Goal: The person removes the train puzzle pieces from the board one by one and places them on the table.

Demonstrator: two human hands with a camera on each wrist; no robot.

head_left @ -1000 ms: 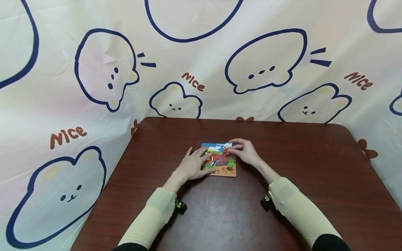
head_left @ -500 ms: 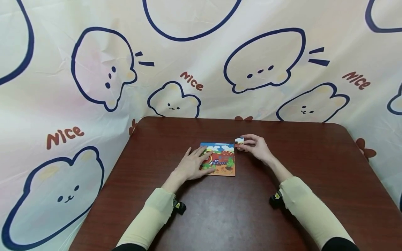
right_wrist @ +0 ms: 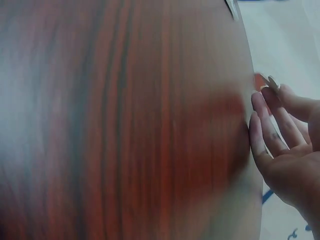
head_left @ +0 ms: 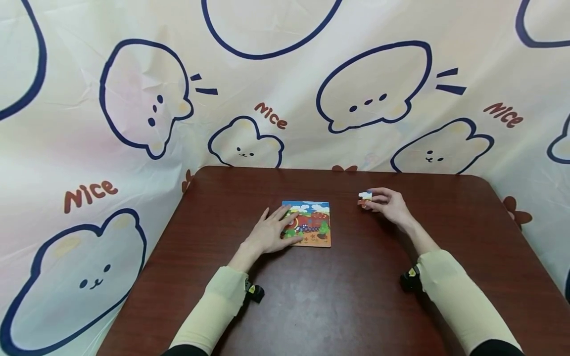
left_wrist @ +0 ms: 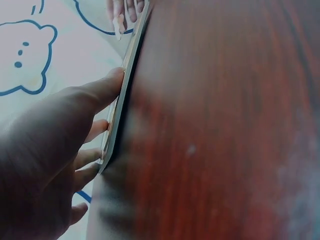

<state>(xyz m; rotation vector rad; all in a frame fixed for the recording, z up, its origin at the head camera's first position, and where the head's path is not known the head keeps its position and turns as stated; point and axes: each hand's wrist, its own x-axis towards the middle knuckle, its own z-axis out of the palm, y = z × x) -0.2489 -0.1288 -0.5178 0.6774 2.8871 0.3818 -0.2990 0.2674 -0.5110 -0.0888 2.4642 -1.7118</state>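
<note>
A colourful picture puzzle board (head_left: 317,225), showing blue sky, a red train-like shape and an orange foreground, lies flat on the table. My left hand (head_left: 266,234) rests on its left side with spread, fairly straight fingers. In the left wrist view the board (left_wrist: 119,107) appears edge-on, the thumb touching its near edge. To the right of the board, my right hand (head_left: 389,205) pinches a small puzzle piece (head_left: 364,198) printed with white, blue and reddish-brown. From the right wrist view, this piece (right_wrist: 258,81) sits at the fingertips, partly hidden by them.
The dark brown wooden table (head_left: 307,301) extends around both hands. A pale curtain (head_left: 303,148) with cartoon outlines hangs behind its far edge and along its sides. Each wrist wears a small black camera.
My right hand has drawn away from the board's upper right corner, moving right with the puzzle piece pinched in it. The left hand stays on the board.
</note>
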